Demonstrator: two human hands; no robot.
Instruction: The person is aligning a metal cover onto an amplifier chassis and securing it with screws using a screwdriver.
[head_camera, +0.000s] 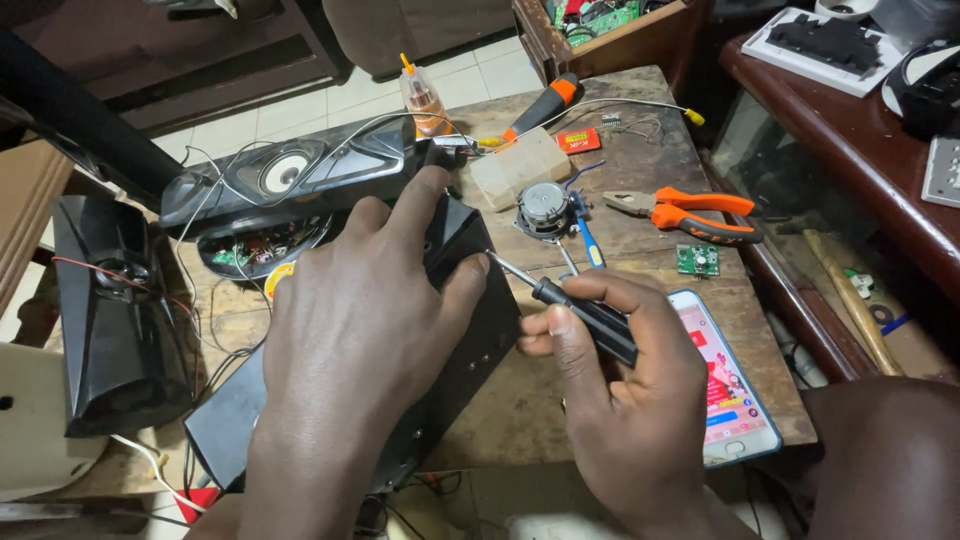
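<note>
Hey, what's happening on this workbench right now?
A person is working on a black speaker box on a wooden table. The left hand presses down on the box to steady it, while the right hand grips a black-handled screwdriver with its tip against the box's side. Another opened speaker unit, orange-handled pliers, a loose speaker driver, a small green circuit board and a smartphone lie around.

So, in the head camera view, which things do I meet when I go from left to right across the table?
Black speaker → left hand on the black case → right hand holding the screwdriver → phone → orange pliers.
</note>
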